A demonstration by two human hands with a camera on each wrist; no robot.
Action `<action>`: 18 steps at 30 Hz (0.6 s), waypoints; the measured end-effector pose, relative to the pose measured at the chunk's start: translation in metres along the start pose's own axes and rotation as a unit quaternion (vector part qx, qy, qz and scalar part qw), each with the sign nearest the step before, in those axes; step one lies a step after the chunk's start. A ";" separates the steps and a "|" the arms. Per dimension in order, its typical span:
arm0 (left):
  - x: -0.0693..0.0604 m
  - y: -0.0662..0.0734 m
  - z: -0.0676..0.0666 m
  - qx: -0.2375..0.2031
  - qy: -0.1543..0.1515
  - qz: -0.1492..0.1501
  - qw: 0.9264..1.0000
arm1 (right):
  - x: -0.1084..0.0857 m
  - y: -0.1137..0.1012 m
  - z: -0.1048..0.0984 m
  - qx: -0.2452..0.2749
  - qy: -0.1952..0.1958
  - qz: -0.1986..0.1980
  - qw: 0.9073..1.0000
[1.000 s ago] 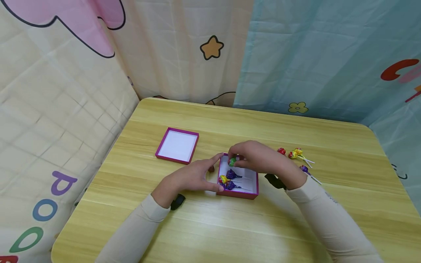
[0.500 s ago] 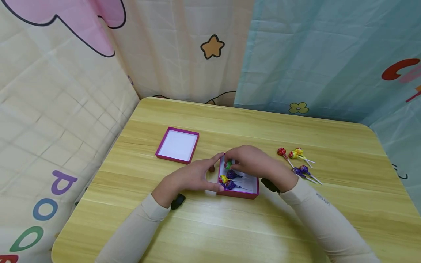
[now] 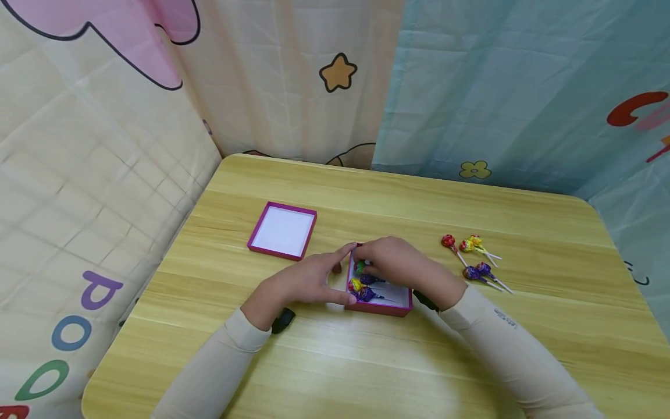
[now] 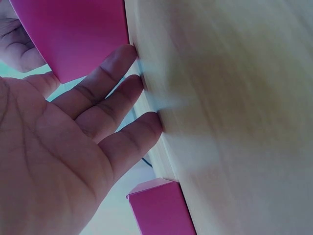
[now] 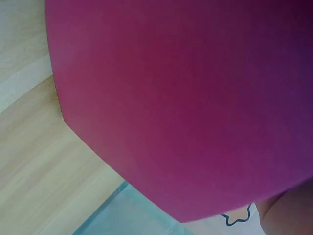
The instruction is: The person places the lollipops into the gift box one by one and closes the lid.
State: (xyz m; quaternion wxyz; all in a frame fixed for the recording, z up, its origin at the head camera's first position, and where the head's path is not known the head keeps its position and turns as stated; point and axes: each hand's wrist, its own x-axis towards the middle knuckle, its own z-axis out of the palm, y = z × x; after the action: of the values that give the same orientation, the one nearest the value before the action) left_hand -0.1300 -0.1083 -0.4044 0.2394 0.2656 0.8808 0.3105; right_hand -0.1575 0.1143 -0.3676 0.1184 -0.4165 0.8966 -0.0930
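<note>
Green lolly (image 3: 359,267) sitting in pink box (image 3: 379,311), far-L corner; R hand (image 3: 396,262) prob. pinching it, fingertips part hidden. L hand (image 3: 306,280) resting spread, thumb + index touching box's L side. More lollies (image 3: 471,272) lying R on table (image 3: 335,372).

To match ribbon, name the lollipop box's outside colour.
The box is magenta outside, clearest in right-wrist view.

2 cream sleeves (image 3: 217,369) are worn, 1 bearing dark lettering (image 3: 505,318).
</note>
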 end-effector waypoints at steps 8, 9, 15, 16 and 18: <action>0.001 0.000 0.000 0.005 0.002 0.003 1.000 | 0.002 -0.001 0.002 -0.008 0.005 0.004 1.000; 0.001 0.001 0.000 0.004 0.001 0.003 1.000 | 0.002 0.000 0.003 -0.009 0.005 0.005 1.000; 0.002 0.000 0.001 0.005 0.001 -0.001 1.000 | 0.004 0.000 0.006 -0.010 0.006 0.014 1.000; 0.001 0.000 0.001 0.004 0.001 -0.001 1.000 | 0.004 0.000 0.006 -0.009 0.006 0.015 1.000; 0.002 -0.001 0.001 0.004 0.001 0.000 1.000 | 0.004 0.000 0.007 -0.007 0.007 0.017 1.000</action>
State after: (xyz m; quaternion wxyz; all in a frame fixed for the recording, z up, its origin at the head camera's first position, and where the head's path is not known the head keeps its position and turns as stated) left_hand -0.1307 -0.1073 -0.4059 0.2379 0.2661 0.8821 0.3075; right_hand -0.1580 0.1104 -0.3746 0.1105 -0.4010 0.9052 -0.0878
